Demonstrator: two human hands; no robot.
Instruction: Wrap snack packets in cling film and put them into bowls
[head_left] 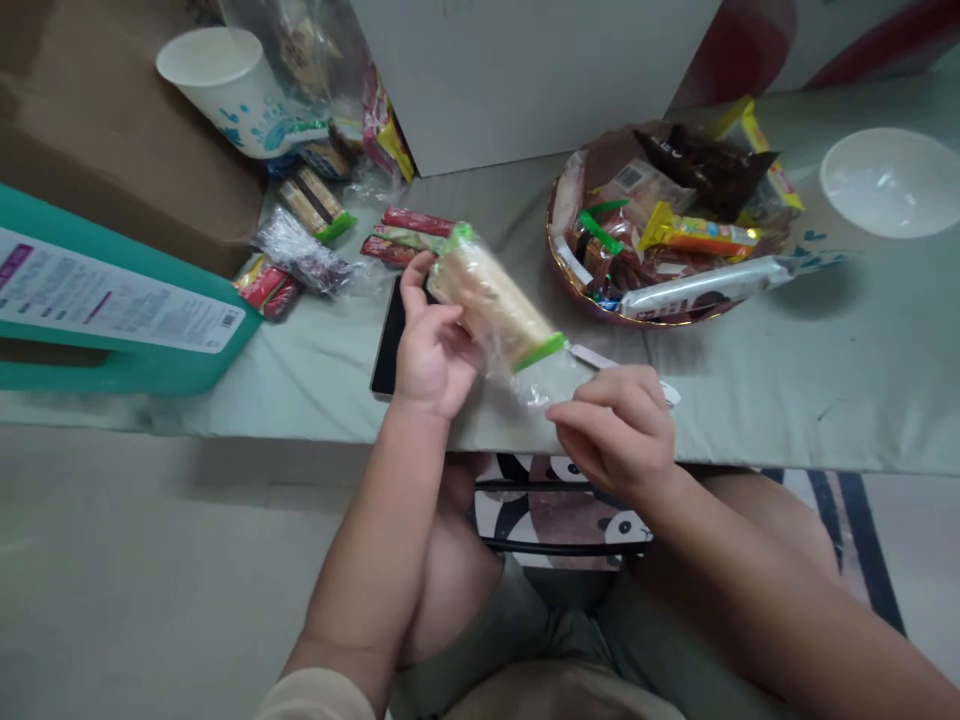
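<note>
A pack of pale biscuits (499,300) with green ends is held over the near part of the table by my left hand (439,345), whose fingers and thumb wrap around its left side. Loose clear plastic (534,392) hangs below the pack. The fingers of my right hand (619,425) are curled into a pinch at the edge of that plastic. Beyond the right hand lies a thin white tool (664,390), partly covered by it. Under my left hand rests a dark phone-like slab (386,350), mostly hidden.
A gold-rimmed bowl (559,265) full of wrapped snacks stands to the right, beside a white cup (892,185). At the left are another paper cup (244,95), several small snack packs (300,250), a green carton (135,300) and a brown box (112,130). A white box (525,80) stands behind.
</note>
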